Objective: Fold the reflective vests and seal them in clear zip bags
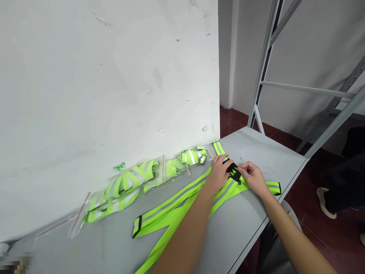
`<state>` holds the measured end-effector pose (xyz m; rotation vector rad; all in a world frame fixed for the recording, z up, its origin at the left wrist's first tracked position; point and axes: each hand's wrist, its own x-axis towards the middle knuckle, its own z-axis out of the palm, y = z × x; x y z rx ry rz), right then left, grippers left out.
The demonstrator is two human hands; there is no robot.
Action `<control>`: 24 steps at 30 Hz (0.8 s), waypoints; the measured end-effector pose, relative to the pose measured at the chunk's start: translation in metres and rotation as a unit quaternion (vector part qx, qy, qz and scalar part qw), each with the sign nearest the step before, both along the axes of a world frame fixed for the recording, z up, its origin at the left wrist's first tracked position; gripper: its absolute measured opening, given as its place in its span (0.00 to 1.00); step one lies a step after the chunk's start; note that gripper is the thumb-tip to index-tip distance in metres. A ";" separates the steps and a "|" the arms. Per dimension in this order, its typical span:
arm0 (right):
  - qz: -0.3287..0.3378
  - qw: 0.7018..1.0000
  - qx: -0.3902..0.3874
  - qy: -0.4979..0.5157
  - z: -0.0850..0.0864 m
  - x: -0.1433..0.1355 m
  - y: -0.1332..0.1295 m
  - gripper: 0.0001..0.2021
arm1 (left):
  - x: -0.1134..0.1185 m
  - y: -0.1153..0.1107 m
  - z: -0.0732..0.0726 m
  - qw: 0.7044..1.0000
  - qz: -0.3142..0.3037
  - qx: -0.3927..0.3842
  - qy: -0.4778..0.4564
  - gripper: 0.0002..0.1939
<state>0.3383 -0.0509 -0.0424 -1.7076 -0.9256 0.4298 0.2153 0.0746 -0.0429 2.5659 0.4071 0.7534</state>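
Note:
A neon yellow-green reflective harness [173,201] with grey stripes lies spread across the grey table, its straps crossing. Its black plastic buckle [235,175] sits between my two hands. My left hand [218,173] is closed on the upper half of the buckle, fingers curled over it. Thumb and finger of my right hand [254,178] pinch at the buckle's right edge, close to the strap. The two buckle halves look close together; whether they are fully latched I cannot tell. One strap end [275,187] with a black slider reaches the table's right edge.
Clear zip bags [125,186] holding folded harnesses lie along the white wall [108,83]. A grey metal frame [264,68] rises from the far end of the table [242,224]. Beyond the right edge are a stool [289,213] and a person's leg and shoe [325,201].

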 end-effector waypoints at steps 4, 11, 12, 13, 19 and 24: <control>-0.003 1.000 0.003 -0.003 0.000 -0.001 0.001 0.12 | -0.001 0.001 0.001 1.000 -0.017 -0.002 -0.005 0.26; -0.020 1.000 0.016 -0.016 0.001 -0.004 0.002 0.12 | 0.002 0.006 -0.005 1.000 -0.009 0.002 -0.028 0.26; -0.022 0.999 0.017 -0.016 0.001 -0.004 0.002 0.12 | 0.003 0.007 -0.006 0.999 -0.004 0.005 -0.032 0.27; -0.024 0.999 0.017 -0.017 0.001 -0.004 0.002 0.12 | 0.003 0.008 -0.006 0.999 0.000 0.008 -0.036 0.27; -0.027 0.999 0.020 -0.011 0.001 -0.004 0.002 0.13 | 0.000 0.011 -0.005 0.998 0.007 0.007 -0.056 0.28; -0.027 0.999 0.025 -0.007 -0.001 -0.003 0.002 0.13 | -0.004 0.011 -0.002 0.998 0.012 0.000 -0.057 0.30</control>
